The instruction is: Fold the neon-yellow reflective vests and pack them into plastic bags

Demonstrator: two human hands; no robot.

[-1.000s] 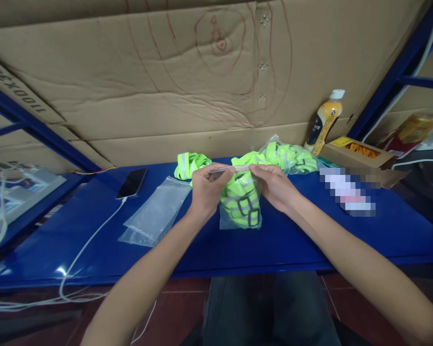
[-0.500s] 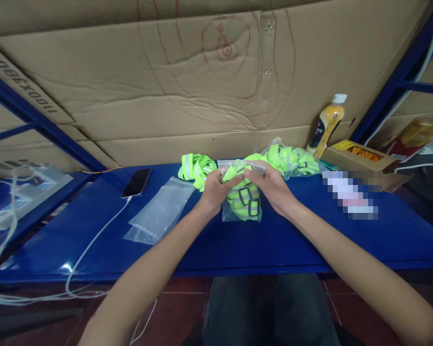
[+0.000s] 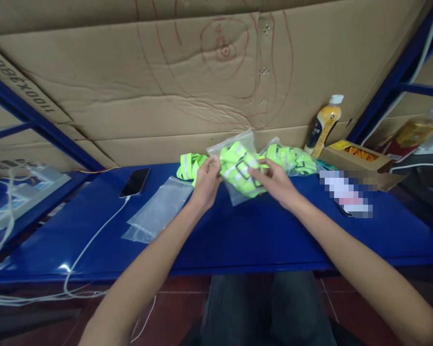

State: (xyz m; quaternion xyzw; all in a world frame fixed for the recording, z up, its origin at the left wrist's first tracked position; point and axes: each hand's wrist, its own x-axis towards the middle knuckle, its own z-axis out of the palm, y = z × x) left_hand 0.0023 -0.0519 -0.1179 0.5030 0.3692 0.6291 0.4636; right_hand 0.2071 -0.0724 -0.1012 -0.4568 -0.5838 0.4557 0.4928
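A clear plastic bag stuffed with a neon-yellow reflective strap is held just above the blue shelf. My left hand grips its left edge and my right hand pinches its right side, with the bag tilted up toward the cardboard wall. Another loose neon strap lies behind my left hand. A second filled bag rests behind my right hand.
Several empty clear bags lie left of my hands. A phone with a white cable sits further left. At the back right stand an orange drink bottle and a small cardboard box. A cardboard sheet forms the back wall.
The bag stood upright with both hands pinching along its top edge; now it has been lifted and tipped backward, and both hands grip its sides.
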